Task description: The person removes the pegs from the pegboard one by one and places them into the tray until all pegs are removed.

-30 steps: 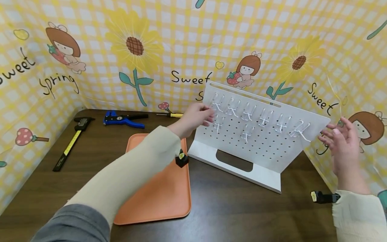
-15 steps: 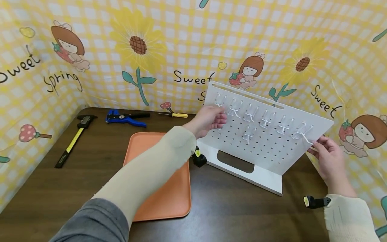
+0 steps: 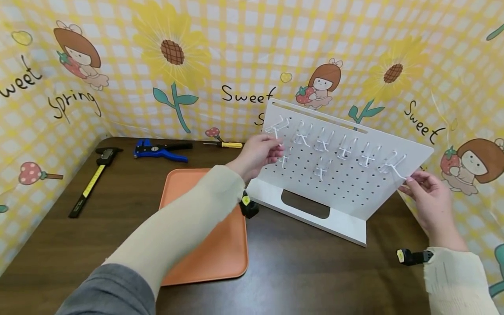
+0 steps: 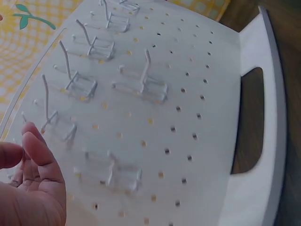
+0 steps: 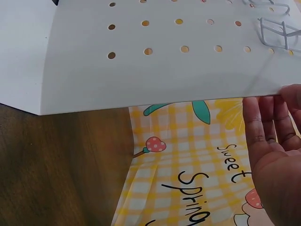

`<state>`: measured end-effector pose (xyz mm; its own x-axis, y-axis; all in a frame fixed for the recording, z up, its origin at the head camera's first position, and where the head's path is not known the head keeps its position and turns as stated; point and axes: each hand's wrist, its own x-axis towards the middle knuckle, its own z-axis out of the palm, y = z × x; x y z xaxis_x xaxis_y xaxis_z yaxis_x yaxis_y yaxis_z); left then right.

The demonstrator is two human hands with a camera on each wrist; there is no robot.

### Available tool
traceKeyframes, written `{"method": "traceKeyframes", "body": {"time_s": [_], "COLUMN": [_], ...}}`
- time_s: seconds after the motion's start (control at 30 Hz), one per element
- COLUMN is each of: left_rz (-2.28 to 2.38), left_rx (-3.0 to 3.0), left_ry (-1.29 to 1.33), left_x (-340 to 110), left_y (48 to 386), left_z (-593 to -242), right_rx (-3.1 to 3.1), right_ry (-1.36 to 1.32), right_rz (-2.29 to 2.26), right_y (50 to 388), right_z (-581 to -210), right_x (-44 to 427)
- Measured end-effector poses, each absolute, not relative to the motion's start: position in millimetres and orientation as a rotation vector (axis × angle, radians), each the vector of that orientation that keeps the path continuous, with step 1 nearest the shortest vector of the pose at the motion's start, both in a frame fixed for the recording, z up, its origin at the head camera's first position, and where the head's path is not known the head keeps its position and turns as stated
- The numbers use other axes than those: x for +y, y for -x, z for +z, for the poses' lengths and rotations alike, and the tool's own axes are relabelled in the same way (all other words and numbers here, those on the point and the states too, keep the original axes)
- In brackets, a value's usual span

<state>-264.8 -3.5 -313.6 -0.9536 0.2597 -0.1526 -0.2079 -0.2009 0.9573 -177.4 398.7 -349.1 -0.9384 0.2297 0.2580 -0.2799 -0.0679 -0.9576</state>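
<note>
A white pegboard stand [image 3: 342,183] stands tilted on the table, with several white wire hooks [image 3: 322,168] on its front. At its upper left, my left hand [image 3: 257,155] pinches the prong of a wire hook [image 3: 277,127], which sits askew against the board. In the left wrist view the thumb and fingers of the left hand [image 4: 35,179] come together, and they mostly hide that hook. My right hand [image 3: 429,201] grips the board's right edge, thumb in front and fingers behind, as the right hand [image 5: 277,141] also shows in the right wrist view.
An orange tray [image 3: 212,258] lies left of the stand, partly under the left arm. Farther left are a caliper [image 3: 94,179] and blue wire strippers [image 3: 159,151]. A yellow-handled screwdriver [image 3: 230,145] lies by the back wall. Patterned cloth [image 3: 236,52] encloses the table.
My right hand has come in from the right and taken hold of the board's edge. My left hand has shifted about the upper-left hook, which now stands askew from its earlier position.
</note>
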Motion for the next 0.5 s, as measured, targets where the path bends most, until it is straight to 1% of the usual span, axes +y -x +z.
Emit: {"method": "traceKeyframes", "body": {"time_s": [0.27,0.5], "left_rz": [2.163,2.100], "left_rx": [1.965,2.113], "left_ry": [0.015,0.158], "left_x": [-67.8,-132.1], "left_y": [255.2,246.2], "left_z": [-333.0,-359.7], "right_rx": [-1.825,-1.778], "right_ry": [-0.053,-0.068], "right_rz": [2.087,2.093], "right_y": [180.2,180.5], "right_z": [-352.4,-353.0], "right_x": [394.2,394.9]}}
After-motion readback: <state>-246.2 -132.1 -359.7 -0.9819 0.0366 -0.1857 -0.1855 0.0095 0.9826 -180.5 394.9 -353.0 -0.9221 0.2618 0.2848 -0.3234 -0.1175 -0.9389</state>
